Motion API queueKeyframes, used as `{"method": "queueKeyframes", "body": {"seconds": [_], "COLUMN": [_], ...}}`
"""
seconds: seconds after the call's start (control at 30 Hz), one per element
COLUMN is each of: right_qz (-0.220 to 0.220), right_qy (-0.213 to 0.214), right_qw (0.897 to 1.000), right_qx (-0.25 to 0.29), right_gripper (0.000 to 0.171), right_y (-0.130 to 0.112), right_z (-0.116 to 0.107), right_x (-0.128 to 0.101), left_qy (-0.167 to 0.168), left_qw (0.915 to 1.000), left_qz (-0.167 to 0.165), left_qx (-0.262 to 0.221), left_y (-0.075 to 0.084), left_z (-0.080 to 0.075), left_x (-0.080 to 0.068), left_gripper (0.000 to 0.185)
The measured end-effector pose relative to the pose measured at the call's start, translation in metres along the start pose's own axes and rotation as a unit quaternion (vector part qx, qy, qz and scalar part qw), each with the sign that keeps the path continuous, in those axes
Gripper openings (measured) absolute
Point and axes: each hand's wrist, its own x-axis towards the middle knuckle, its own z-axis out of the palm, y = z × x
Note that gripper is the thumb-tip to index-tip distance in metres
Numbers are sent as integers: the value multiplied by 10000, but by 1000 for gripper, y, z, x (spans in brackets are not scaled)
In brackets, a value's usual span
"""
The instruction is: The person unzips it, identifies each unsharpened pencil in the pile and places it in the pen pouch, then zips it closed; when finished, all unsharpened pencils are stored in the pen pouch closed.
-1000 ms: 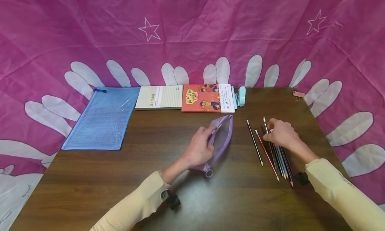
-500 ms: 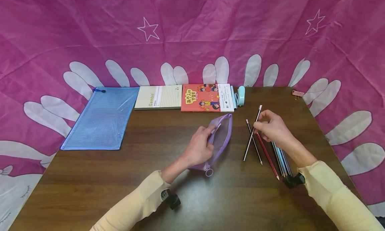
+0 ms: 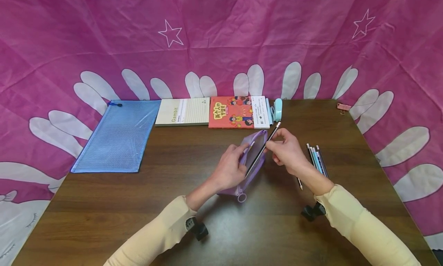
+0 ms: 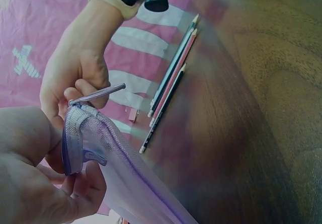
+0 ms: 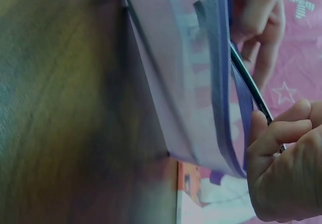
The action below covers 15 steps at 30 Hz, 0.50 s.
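Observation:
My left hand grips the side of a purple mesh zip pouch, whose mouth gapes to the right. My right hand pinches a dark pencil near its eraser end. That pencil slants down to the left, its lower part within the pouch mouth in the head view. Through the mesh in the right wrist view shows another pencil lying inside. A pale pencil end also shows by my left fingertips. Right of the pouch, several pencils lie on the table, among them a red pencil; my right arm partly covers them.
At the back stand a blue mesh zip folder, a cream notebook, a red book and a mint-green stapler-like object. A pink clip lies at the far right corner. A pink cloth hangs behind the table.
My right hand has picked up a dark pencil from the group on the right and carried it left to the pouch mouth. The left hand keeps its hold on the pouch.

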Motion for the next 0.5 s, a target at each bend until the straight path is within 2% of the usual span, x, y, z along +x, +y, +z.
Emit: {"method": "queueKeyframes", "body": {"seconds": [0.23,0.5], "right_qz": [247,94], "right_qy": [-5,-124], "right_qw": [9994,9978], "right_qx": [-231,-650], "right_gripper": [27,30], "right_y": [6,10], "right_z": [16,25], "right_x": [-4,-9], "left_qy": [198,274], "left_qw": [9998,9996], "left_qz": [74,-1], "left_qx": [62,57], "left_y": [1,3], "left_z": [1,0], "left_x": [1,1], "left_gripper": [65,65]}}
